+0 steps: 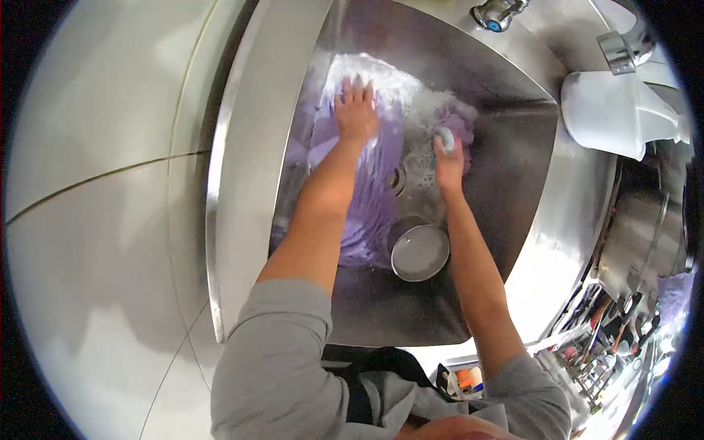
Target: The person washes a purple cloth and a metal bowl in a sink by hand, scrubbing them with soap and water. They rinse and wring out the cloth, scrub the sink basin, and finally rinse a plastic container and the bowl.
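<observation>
A soapy purple cloth (370,213) lies spread in the steel sink (506,169), with white foam (374,70) over its far end. My left hand (357,114) presses flat on the cloth at the edge of the foam, fingers apart. Gripped in my right hand (449,165) is a pale, rounded piece that looks like a bar of soap (444,139). Just beyond it, a bunched purple part of cloth (458,121) sits in suds; whether it joins the spread cloth is hidden by foam.
A round metal bowl (420,253) rests in the sink near my right forearm, below the drain (398,180). A tap (499,13) and a spout (623,51) overhang the back. A white plastic bottle (601,110) stands on the right rim. Utensils (609,330) crowd the lower right.
</observation>
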Demonstrator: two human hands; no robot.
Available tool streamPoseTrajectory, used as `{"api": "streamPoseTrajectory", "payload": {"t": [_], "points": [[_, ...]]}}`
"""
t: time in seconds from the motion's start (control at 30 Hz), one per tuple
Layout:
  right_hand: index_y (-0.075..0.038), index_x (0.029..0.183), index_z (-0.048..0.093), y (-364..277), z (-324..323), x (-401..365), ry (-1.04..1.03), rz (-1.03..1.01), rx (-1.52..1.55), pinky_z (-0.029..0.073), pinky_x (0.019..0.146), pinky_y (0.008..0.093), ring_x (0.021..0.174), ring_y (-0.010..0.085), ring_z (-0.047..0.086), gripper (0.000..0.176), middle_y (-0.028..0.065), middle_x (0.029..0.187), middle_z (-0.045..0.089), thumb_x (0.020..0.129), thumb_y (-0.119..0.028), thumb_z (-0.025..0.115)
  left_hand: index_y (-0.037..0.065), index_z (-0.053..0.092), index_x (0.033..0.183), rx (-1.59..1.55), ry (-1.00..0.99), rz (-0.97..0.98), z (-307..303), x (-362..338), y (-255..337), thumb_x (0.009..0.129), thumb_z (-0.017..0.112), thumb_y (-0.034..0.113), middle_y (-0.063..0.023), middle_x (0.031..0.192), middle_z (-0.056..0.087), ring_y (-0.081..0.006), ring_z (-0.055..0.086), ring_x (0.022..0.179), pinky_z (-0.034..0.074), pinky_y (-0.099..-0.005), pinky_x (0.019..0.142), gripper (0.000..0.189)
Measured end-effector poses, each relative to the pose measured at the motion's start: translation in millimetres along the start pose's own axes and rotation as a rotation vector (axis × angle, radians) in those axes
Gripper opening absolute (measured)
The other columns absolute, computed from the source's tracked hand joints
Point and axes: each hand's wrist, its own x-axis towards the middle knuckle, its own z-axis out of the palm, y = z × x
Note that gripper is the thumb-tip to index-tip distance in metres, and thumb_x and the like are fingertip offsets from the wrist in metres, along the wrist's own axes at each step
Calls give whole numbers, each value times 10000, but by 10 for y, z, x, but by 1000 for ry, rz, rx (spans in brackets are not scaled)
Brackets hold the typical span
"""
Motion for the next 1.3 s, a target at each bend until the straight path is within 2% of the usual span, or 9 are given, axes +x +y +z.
{"api": "streamPoseTrajectory", "payload": {"t": [0.23,0.43,0.67,0.73,0.8,0.87,1.03,1.13,1.3], "points": [[-214,1297,484,693,840,-40,-491,-969,-1168,362,975,501,1152,399,428,467,184,1250,459,833,-218,545,157,304,1440,-61,-304,-220,-398,-1524,-325,822,517,341,-52,1536,192,-289,206,1395,187,-551,1084,679],[-221,1272,531,1766,976,164,-343,-231,-289,429,907,433,1004,257,561,519,145,1060,588,773,-88,579,179,173,1483,35,-262,-389,-341,-2161,-114,852,480,388,-62,1548,138,-325,206,1383,151,-605,1070,732],[-191,1200,585,1013,837,144,-485,-325,-622,359,999,460,1200,358,425,515,168,1307,472,705,-59,626,151,181,1476,-67,-391,-477,-507,-2237,-30,880,441,451,-70,1545,114,-397,155,1381,48,-744,989,716],[-160,1240,556,628,1001,-294,-651,-919,-914,402,970,483,1153,375,453,480,215,1218,508,768,-201,629,154,187,1474,-92,-371,-484,-434,-2325,16,875,449,438,-72,1544,116,-398,153,1381,38,-763,969,714],[-120,1235,550,621,1042,276,-677,-923,-830,372,998,400,1187,369,437,578,212,1312,453,671,-84,671,156,193,1473,-88,-353,-482,-428,-2304,-65,870,457,426,-73,1543,118,-400,151,1381,27,-782,949,712],[-199,1218,573,830,1041,505,-321,-638,-772,343,1033,388,1226,350,419,564,184,1342,445,672,-103,675,153,206,1470,-100,-396,-500,-476,-2277,-6,867,455,427,-74,1546,111,-407,154,1377,29,-797,930,708],[-138,1224,562,325,1035,360,-497,-808,-993,376,1001,418,1202,324,445,451,165,1320,458,792,-237,644,144,205,1471,-76,-478,-481,-541,-2228,-5,890,398,460,-71,1554,68,-413,148,1377,22,-803,925,690],[-169,1286,525,1706,1362,383,-422,-247,-383,351,1006,507,1214,343,430,544,158,1302,472,776,-296,663,115,200,1470,-81,-465,-500,-536,-2207,14,888,404,455,-79,1552,81,-418,142,1379,23,-803,922,704],[-185,1237,562,279,1638,101,-530,-844,-960,370,1004,463,1167,346,468,479,147,1297,480,770,-231,659,79,221,1461,-54,-485,-489,-462,-2204,-61,878,427,453,-76,1547,112,-420,152,1375,27,-808,914,722]]}}
